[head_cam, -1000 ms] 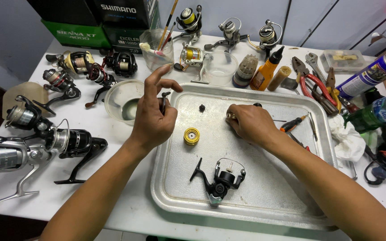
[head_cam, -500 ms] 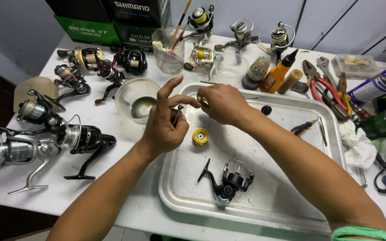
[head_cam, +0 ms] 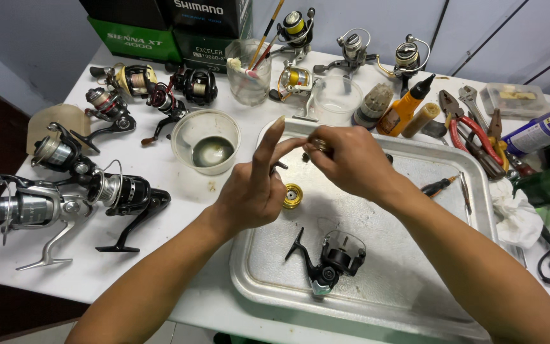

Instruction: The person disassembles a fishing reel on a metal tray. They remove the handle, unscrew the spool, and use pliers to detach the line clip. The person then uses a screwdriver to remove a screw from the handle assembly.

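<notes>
Your left hand (head_cam: 249, 191) and right hand (head_cam: 351, 162) meet above the far left part of the metal tray (head_cam: 415, 280), both pinching a small metal ring (head_cam: 318, 145) between fingertips, your left forefinger pointing up. Below them in the tray lie a yellow spool (head_cam: 292, 195) and, nearer you, a black reel body (head_cam: 332, 258). Left of the tray, a bowl (head_cam: 205, 140) sits on the table (head_cam: 160, 210).

Counted two hands (head_cam: 249, 191) over one metal tray (head_cam: 440, 172). One stripped black reel body (head_cam: 332, 261) and one yellow spool (head_cam: 292, 195) lay in it. About ten fishing reels (head_cam: 122, 191) sat outside the tray. One plastic bowl (head_cam: 205, 141), one orange bottle (head_cam: 405, 108).
</notes>
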